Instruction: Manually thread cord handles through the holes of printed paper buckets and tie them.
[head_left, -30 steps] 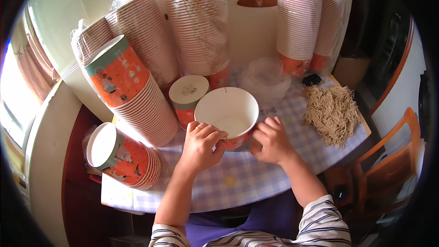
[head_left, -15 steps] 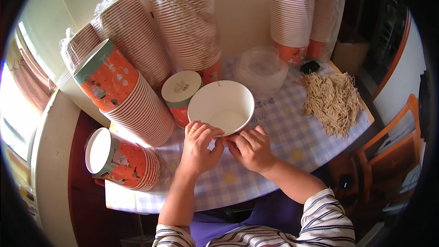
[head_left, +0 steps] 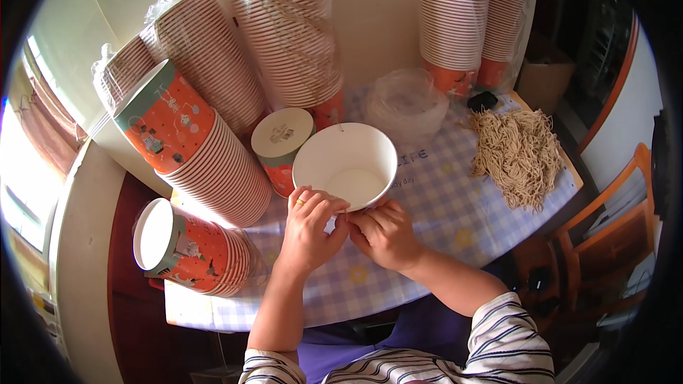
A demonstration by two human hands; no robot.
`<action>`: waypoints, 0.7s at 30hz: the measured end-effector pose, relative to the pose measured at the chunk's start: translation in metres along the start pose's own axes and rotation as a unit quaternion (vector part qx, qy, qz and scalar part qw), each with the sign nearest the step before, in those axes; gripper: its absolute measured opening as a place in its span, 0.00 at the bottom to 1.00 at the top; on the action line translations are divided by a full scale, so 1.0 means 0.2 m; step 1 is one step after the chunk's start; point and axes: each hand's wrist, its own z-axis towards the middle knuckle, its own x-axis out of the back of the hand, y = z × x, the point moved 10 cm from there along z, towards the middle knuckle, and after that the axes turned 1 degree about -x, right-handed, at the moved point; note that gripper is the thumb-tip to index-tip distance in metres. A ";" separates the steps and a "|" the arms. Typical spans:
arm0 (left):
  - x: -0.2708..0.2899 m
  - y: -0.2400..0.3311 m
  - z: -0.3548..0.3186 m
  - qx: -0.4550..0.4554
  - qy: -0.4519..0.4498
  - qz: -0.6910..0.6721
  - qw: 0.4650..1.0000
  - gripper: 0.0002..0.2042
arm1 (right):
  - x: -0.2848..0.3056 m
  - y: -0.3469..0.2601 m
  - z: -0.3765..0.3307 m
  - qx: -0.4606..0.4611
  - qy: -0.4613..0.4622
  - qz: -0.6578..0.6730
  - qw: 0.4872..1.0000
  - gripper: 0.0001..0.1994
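Note:
A white-lined paper bucket [head_left: 344, 163] stands before me on the table, its open mouth tilted toward me. My left hand [head_left: 311, 226] is closed at its near rim, with the fingertips over the edge and the thumb below. Close beside it, my right hand [head_left: 385, 236] pinches just under the same rim; whatever lies between its fingertips is hidden. The two hands' fingertips almost meet. At the far rim a small dark mark [head_left: 340, 127] shows. Behind the bucket to the left sits an orange and green paper bucket with a pale, printed top [head_left: 282, 133].
Nested orange paper buckets [head_left: 213, 163] lean at the left, with a shorter stack [head_left: 203, 252] in front. Plastic-wrapped stacks [head_left: 284, 35] line the back. Clear plastic lids [head_left: 407, 108] and a heap of tan cords [head_left: 518, 158] lie rightward on the checked tablecloth [head_left: 427, 242]. A wooden chair [head_left: 605, 227] stands right.
My right hand has shifted slightly left, closer to the left hand, and its fingers have drawn in. The bucket and left hand stay nearly in place.

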 end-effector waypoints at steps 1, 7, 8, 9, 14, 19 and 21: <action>0.01 0.00 0.00 0.008 0.000 -0.001 1.000 0.14 | 0.00 0.00 0.00 -0.002 -0.001 0.004 1.000 0.08; 0.02 0.05 0.00 -0.041 0.011 0.000 0.999 0.18 | -0.02 0.02 -0.01 -0.007 -0.004 0.011 1.000 0.08; 0.02 0.05 0.00 -0.041 0.011 0.000 0.999 0.18 | -0.03 0.02 -0.02 -0.008 -0.008 0.012 1.000 0.08; 0.02 0.05 0.00 -0.050 0.017 0.002 0.999 0.18 | -0.03 0.02 -0.02 -0.008 -0.008 0.012 1.000 0.08; 0.01 0.05 -0.01 -0.070 0.023 0.002 0.997 0.17 | -0.01 0.02 -0.01 -0.006 0.000 0.022 1.000 0.07; 0.02 0.05 -0.02 -0.078 0.024 -0.004 0.997 0.16 | 0.00 0.02 0.00 -0.008 0.007 0.025 1.000 0.08; 0.02 0.05 -0.02 -0.085 0.027 -0.007 0.996 0.16 | 0.01 0.01 0.00 -0.006 0.010 0.025 1.000 0.08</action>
